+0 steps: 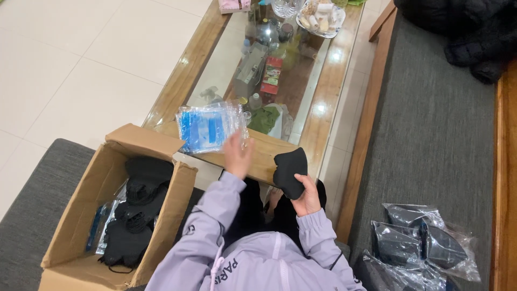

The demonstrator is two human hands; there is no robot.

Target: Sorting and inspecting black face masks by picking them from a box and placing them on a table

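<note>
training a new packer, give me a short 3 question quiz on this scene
1. True or false: the right hand holds a black mask.
2. The left hand reaches toward: A) the cardboard box B) the stack of clear blue-printed bags C) the glass dish
3. Where do the bagged black masks lie?

Key: 1 true; 2 B; 3 on the grey cushion to the person's right.

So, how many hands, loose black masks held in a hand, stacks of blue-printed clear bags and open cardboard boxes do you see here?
Hands: 2, the left hand and the right hand
Black mask in hand: 1
Stack of clear bags: 1
Cardboard box: 1
Total: 5
</note>
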